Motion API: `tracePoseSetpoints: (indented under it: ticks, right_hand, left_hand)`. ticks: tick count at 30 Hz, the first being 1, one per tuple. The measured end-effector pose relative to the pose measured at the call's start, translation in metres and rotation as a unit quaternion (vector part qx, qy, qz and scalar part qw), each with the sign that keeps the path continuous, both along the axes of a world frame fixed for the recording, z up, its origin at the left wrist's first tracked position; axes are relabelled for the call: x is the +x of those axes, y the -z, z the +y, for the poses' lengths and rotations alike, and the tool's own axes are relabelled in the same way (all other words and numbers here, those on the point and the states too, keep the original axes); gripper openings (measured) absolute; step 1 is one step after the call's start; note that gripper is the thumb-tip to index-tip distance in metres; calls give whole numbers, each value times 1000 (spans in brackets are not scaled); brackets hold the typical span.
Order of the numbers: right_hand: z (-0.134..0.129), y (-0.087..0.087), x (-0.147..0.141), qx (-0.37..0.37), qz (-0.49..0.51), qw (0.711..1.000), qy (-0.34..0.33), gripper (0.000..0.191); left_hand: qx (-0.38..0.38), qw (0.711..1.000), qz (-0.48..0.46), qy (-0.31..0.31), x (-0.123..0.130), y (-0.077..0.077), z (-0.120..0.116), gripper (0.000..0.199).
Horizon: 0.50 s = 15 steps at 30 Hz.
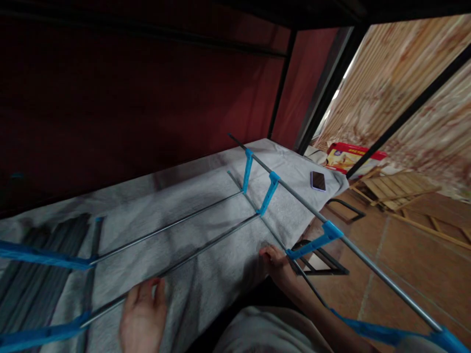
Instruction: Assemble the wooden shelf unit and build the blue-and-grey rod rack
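A frame of thin metal tubes and blue plastic brackets lies across a grey cloth. My left hand point(143, 314) is at the lower front, its fingers curled over the nearer metal tube point(209, 244). A second, parallel tube point(165, 228) runs behind it. My right hand point(275, 262) is beside the foot of a blue bracket point(314, 245), with its fingers curled; whatever they may hold is hidden. More blue brackets point(270, 193) join a long upper tube point(305, 201) to a lower one. At the left, other blue brackets point(44, 255) reach out of view.
Several dark tubes point(40, 274) lie side by side on the cloth point(184, 196) at left. A phone point(318, 181) rests near the right edge. Black metal posts point(283, 83) and a dark red panel point(147, 108) stand behind. A red-and-yellow box point(348, 159) and wooden slatted furniture point(401, 189) are beyond.
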State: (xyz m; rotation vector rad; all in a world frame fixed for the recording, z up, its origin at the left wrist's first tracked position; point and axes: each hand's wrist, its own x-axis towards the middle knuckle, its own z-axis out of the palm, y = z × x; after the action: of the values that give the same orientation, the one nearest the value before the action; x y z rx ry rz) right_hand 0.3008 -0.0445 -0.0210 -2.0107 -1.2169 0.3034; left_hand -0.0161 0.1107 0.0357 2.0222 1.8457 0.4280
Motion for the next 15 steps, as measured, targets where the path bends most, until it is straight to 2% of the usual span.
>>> tracePoseSetpoints:
  ticks: [2,4,6,8,10,12,15]
  right_hand:
    - [-20,-3,-1,-2,0,1000,0,27]
    - [-41,-9,-1,4,-15,1000,21,26]
    - [-61,-13,2,8,-40,998,56,25]
    - [-82,-13,10,-2,-79,991,105,24]
    - [-100,-8,22,-24,-114,982,146,22]
    - [-113,1,34,-46,-112,980,159,23]
    - [-119,16,44,-95,-28,985,142,26]
  left_hand:
    - [-7,993,-54,100,48,0,-2,29]
    - [-69,969,-140,194,94,4,-8,23]
    - [-139,937,-204,246,134,11,-21,22]
    - [-226,904,-267,246,169,19,-36,23]
    - [-335,850,-322,250,198,26,-51,25]
    - [-406,805,-369,226,221,30,-60,25]
    - [-440,781,-417,153,246,35,-65,22]
